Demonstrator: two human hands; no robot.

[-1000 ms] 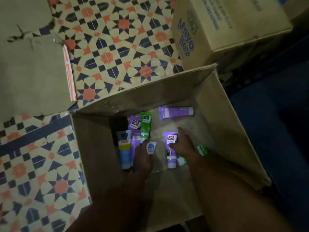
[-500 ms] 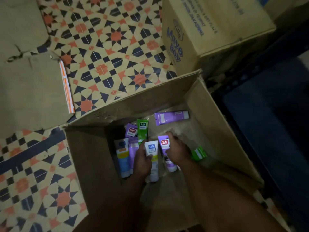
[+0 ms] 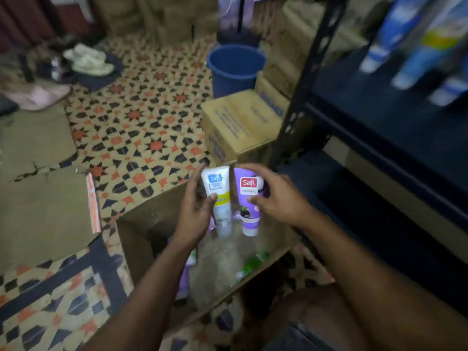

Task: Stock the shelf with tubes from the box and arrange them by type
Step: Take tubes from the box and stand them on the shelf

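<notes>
The left hand [image 3: 196, 211] is gripping a white tube [image 3: 217, 196] with a blue label and a yellow band, thumb across its front, cap pointing down. The right hand [image 3: 276, 198] is pinching a purple tube [image 3: 247, 201] with a red label, fingers curled over its top edge and thumb on its face, cap also down. The two tubes are hanging side by side, close together, above the open cardboard box [image 3: 141, 224] on the floor. Inside the box a green tube [image 3: 253, 262] and another purple tube [image 3: 183, 279] are lying, blurred. To the right a dark metal shelf [image 3: 379, 117] is standing, with blurred blue and white packages [image 3: 410, 46] on its board. A closed carton [image 3: 238, 125] is sitting just beyond the box, a blue bucket [image 3: 235, 69] behind it. Flattened cardboard [image 3: 43, 206] is lying on the patterned tile floor [image 3: 141, 127] to the left.
</notes>
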